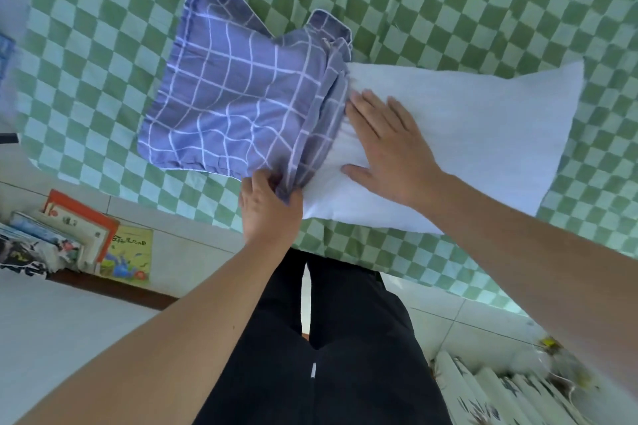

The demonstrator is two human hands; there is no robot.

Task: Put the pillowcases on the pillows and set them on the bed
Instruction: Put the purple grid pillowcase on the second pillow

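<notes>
Left hand [267,207] gripping pillowcase [234,107], right hand [386,145] flat on pillow [466,134]

We see a pillowcase [234,103] in blue-purple with a grid of thin white lines. The pillow [483,134] is plain white. The bed sheet [448,0] carries a checkerboard of green and pale mint squares. We note black trousers [331,355], an orange-red book cover [86,214], a yellow book [129,257] with blue and green artwork, and pale floor tiles [193,245].
</notes>
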